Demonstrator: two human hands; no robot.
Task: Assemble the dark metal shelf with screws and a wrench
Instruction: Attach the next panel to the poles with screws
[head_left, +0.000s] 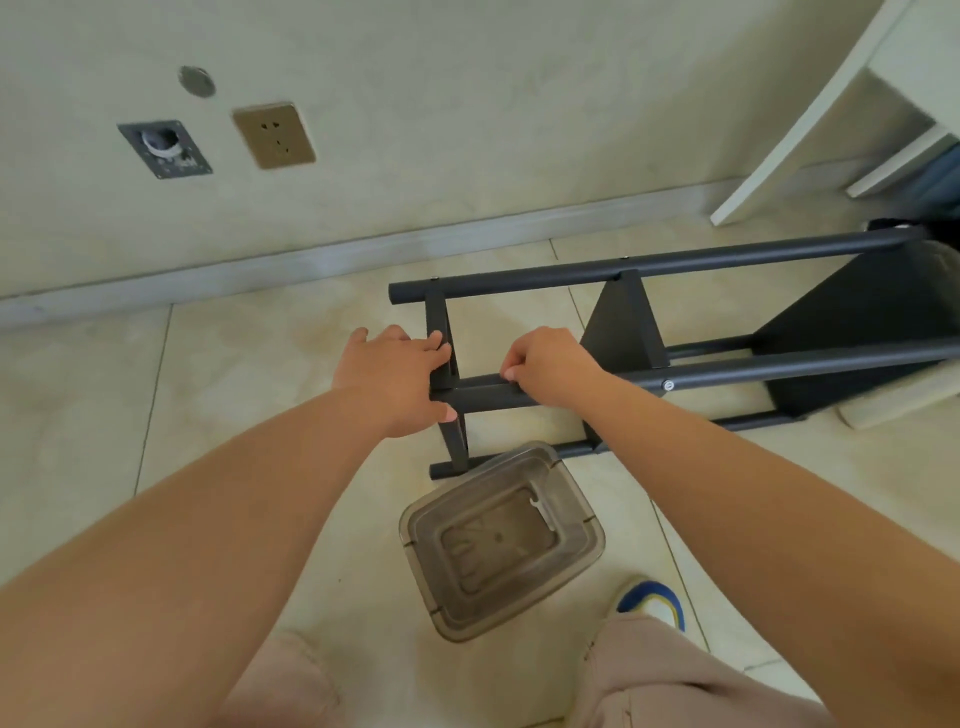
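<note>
Head view looks down on a pale glossy tiled floor (249, 395) where the dark metal shelf (675, 322), built of round tubes and flat black panels, lies on its side, running from the middle of the frame off toward the right edge, near a white furniture leg (810, 119). Just in front of its near end stands a clear smoky plastic tub (501, 540) holding a small pale wrench-like tool (540, 512). The left hand (395, 379) grips the end crosspiece where it meets the near tube, fingers wrapped over the bar and thumb below. The right hand (540, 364) rests on that near tube, its fingers curled and pressed together at the joint; whether they pinch a screw I cannot tell. A silver screw head (668, 385) already shows farther along the tube. This looks like seating the end joint; next would likely be fetching the tool while keeping the holes lined up.
</note>
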